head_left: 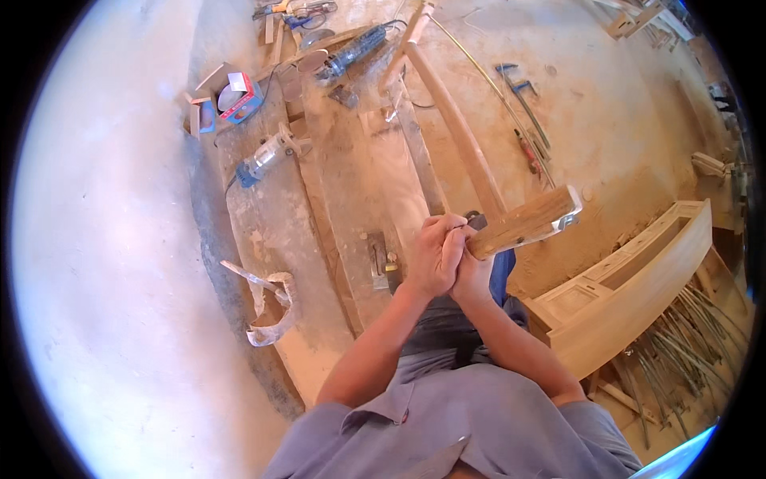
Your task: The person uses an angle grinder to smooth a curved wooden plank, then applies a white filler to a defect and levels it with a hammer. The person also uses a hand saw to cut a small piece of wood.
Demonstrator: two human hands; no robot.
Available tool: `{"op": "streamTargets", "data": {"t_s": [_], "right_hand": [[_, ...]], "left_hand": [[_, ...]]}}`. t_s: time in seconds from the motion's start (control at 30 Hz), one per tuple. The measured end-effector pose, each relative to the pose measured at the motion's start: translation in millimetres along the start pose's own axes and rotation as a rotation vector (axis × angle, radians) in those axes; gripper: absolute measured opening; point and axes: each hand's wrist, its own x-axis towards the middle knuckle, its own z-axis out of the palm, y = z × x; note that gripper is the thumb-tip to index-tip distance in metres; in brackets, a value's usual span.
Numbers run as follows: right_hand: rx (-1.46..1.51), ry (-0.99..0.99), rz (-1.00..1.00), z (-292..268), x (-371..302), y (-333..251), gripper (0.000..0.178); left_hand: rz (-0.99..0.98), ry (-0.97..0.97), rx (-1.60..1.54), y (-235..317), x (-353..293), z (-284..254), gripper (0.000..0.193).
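Observation:
Close together in front of my body, my left hand and my right hand are both closed at the near end of a wooden frame. This frame has a long bar between two crosspieces, and the near crosspiece juts out to the right of my hands with a pale, shiny patch at its end. The fingers of my right hand wrap its left end. My left fingers press against the right hand, and what lies inside them is hidden. A small dark rounded piece shows just beyond my fingers.
A dusty plank bench holds a clear-and-blue power tool, a dark blue grinder, a box of discs and a curled, crusted strip. Clamps lie on the floor. A wooden drawer-like case stands right, near several rods.

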Motion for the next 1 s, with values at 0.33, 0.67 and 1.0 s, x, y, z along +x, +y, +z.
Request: {"op": "streamTargets", "data": {"t_s": [0.33,0.67,1.0], "right_hand": [[-0.07,-0.078,-0.001,-1.7,2.6,-18.7,0.005],[-0.039,0.0,0.054,3.7,16.3,-7.1,0.01],[0.016,-0.018,0.163,0.6,8.7,-2.4,0.01]], "left_hand": [[-0.143,-0.065,-0.063,10.9,7.2,-2.2,0.042],[-0.172,-0.083,0.024,-8.1,12.8,0.9,0.043],[-0.262,-0.01,-0.066,-3.2,0.2,7.7,0.04]]}}
